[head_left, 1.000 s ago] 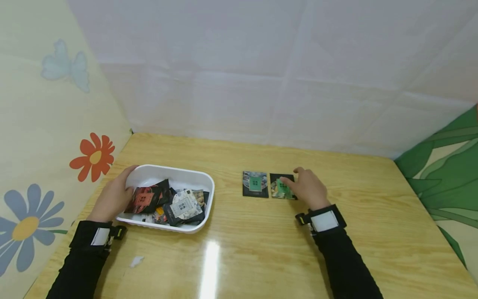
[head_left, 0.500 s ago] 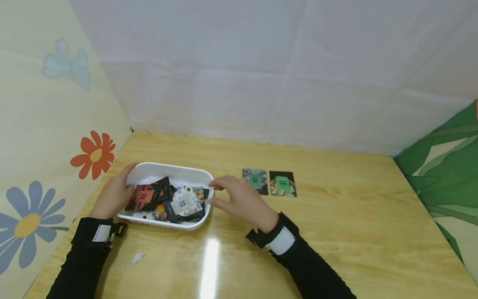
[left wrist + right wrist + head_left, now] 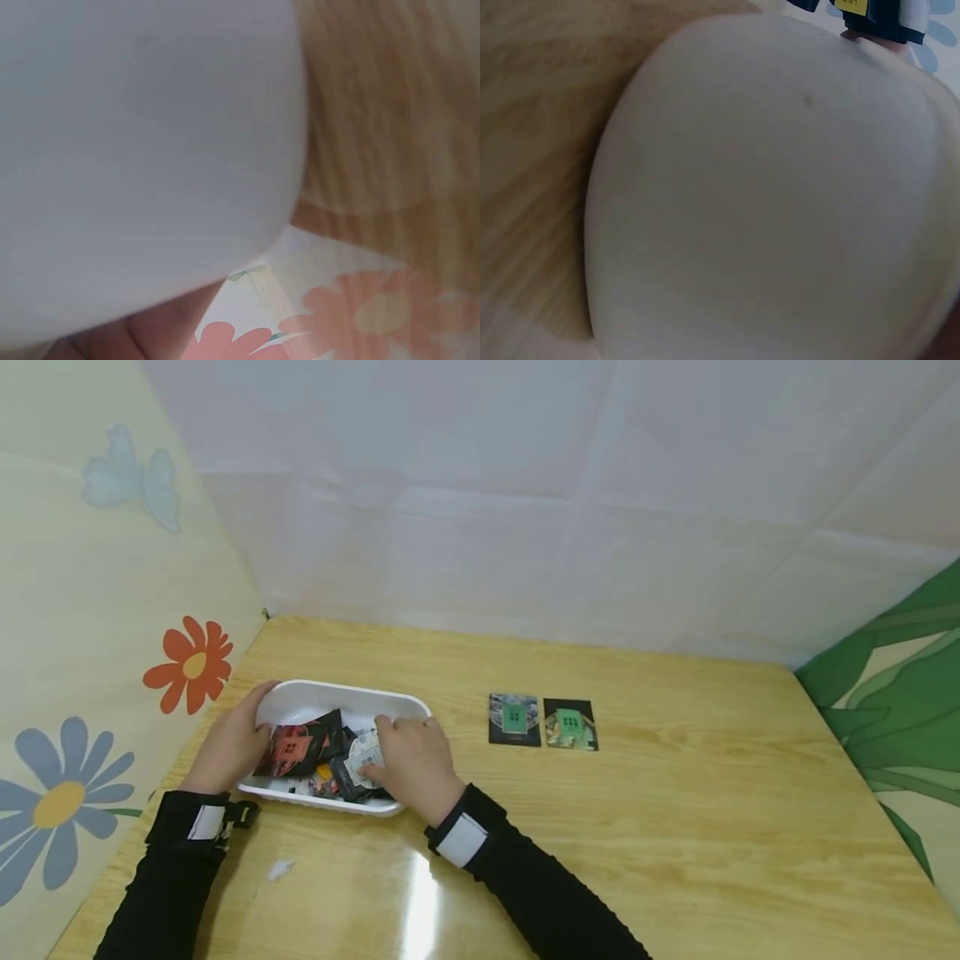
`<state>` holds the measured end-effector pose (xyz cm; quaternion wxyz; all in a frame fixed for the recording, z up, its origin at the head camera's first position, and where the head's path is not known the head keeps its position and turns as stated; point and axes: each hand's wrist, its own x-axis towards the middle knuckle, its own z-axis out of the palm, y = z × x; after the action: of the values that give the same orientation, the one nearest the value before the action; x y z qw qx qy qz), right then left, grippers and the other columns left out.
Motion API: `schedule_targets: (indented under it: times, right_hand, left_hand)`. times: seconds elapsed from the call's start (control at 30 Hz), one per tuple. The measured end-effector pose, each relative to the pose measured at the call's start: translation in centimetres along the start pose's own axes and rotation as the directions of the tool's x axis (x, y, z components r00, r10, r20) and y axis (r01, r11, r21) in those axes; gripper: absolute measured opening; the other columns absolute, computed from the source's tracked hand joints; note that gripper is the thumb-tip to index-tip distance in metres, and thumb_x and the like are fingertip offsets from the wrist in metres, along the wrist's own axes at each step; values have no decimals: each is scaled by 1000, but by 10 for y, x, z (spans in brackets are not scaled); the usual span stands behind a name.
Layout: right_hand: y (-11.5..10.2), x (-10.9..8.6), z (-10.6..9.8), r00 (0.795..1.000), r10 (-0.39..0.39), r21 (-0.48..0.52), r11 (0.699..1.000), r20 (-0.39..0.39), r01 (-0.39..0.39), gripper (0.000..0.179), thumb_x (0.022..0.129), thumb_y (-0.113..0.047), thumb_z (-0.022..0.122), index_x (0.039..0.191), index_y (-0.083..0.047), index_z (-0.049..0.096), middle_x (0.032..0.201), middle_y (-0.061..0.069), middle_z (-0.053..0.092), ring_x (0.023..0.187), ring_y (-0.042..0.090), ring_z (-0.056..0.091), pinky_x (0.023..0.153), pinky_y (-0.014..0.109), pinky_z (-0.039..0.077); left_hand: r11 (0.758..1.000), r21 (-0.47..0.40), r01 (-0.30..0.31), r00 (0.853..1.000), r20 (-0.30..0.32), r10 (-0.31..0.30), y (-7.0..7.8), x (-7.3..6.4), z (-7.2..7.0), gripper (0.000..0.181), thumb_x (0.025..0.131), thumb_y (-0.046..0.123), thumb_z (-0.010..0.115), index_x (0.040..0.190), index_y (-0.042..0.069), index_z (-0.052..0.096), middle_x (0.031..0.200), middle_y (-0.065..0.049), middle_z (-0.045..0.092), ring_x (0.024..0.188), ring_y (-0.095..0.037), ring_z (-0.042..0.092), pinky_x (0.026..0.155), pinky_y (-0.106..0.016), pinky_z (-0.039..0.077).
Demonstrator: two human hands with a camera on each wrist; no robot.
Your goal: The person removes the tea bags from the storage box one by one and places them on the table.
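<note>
- Nearest, two black sleeves enter from the bottom edge, the left sleeve (image 3: 161, 902) and the right sleeve (image 3: 555, 893), each with a dark strap bearing a white patch at the wrist.
- A small pale scrap (image 3: 280, 869) lies on the wood-grain table (image 3: 675, 818), and a bright streak of reflected light (image 3: 420, 906) shines to its right.
- A white tray (image 3: 322, 696) sits on the left part of the table; its smooth outer wall fills most of both wrist views.
- The left hand (image 3: 231, 743) grips the tray's left end, thumb over the rim and fingers outside.
- The right hand (image 3: 417, 766) reaches over the tray's right end, thumb and forefinger parted beside a black-and-white packet (image 3: 363, 756); whether it has hold of the packet cannot be told.
- Inside the tray, a red-and-black packet (image 3: 291, 750) lies on the left among other overlapping packets.
- Right of the tray, two green-labelled packets lie flat side by side, a narrow gap between them: a bluish packet (image 3: 514, 718) and a black packet (image 3: 571, 724).
- Beyond the table hangs a creased white sheet (image 3: 487, 527).
</note>
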<state>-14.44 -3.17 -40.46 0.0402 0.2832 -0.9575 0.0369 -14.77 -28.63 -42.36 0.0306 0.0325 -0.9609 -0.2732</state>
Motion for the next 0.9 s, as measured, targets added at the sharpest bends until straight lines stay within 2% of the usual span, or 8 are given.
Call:
schedule_targets:
  times: [0.1, 0.2, 0.37, 0.53, 0.6, 0.7, 0.8, 0.9]
  right_hand:
    - [-7, 3, 4, 999, 23, -53, 998, 41, -21, 61, 75, -73, 59, 99, -17, 56, 80, -4, 63, 75, 17, 61, 71, 30, 38]
    - [-10, 4, 7, 999, 28, -43, 999, 36, -27, 66, 72, -70, 65, 110, -17, 59, 90, -3, 66, 82, 17, 62, 72, 30, 39]
    - [-8, 3, 11, 1000, 16, 126, 992, 10, -17, 84, 69, -52, 80, 138, -13, 51, 114, 1, 65, 101, 19, 62, 84, 33, 43]
    - [-3, -1, 13, 1000, -3, 225, 974, -17, 7, 84, 69, -44, 82, 139, -13, 48, 103, -2, 69, 93, 14, 65, 89, 32, 42]
    - [-2, -2, 13, 999, -18, 240, 971, -37, 26, 78, 70, -42, 82, 135, -14, 49, 93, -5, 70, 84, 11, 66, 85, 30, 43]
    - [1, -2, 10, 998, -49, 290, 955, -37, 58, 68, 74, -37, 80, 130, -16, 49, 80, -7, 66, 70, 9, 61, 69, 25, 44]
    - [6, -3, 6, 995, -97, 374, 923, -4, 92, 60, 81, -26, 75, 131, -17, 44, 71, -7, 57, 60, 7, 53, 53, 21, 39]
    - [11, -4, 2, 991, -136, 470, 875, 16, 112, 58, 85, -19, 71, 133, -18, 39, 70, -5, 53, 57, 8, 49, 49, 20, 37]
  left_hand:
    - [1000, 7, 6, 1000, 7, -6, -1, 0, -1, 61, 91, -2, 49, 149, 2, 30, 133, -33, 47, 114, -52, 50, 92, -64, 39]
    - [1000, 6, -1, 1000, 0, 1, -4, 0, -1, 61, 91, -1, 49, 149, 2, 30, 132, -33, 47, 113, -52, 51, 91, -64, 39]
    - [1000, 0, -17, 1000, -5, 17, -5, -3, 2, 60, 90, -2, 49, 147, 1, 32, 130, -34, 49, 111, -52, 52, 90, -64, 40]
    - [999, -3, -39, 999, -8, 39, -5, -5, 3, 61, 90, -4, 49, 147, 0, 31, 130, -35, 48, 111, -54, 52, 89, -65, 40]
    - [999, 1, -51, 999, -14, 51, -5, -3, 2, 61, 90, -4, 49, 147, 0, 31, 130, -35, 48, 112, -55, 51, 89, -65, 40]
    - [998, 2, -57, 998, -18, 58, -3, -3, 1, 60, 90, -3, 48, 148, 0, 31, 129, -35, 49, 111, -55, 52, 89, -65, 40]
    - [999, 0, -52, 999, -11, 52, -3, -2, 0, 61, 90, -3, 48, 148, 0, 31, 129, -36, 49, 111, -54, 52, 89, -65, 40]
    - [999, 4, -49, 999, -7, 49, -3, -2, 1, 60, 90, -3, 48, 148, 0, 31, 128, -36, 49, 110, -54, 52, 88, -65, 40]
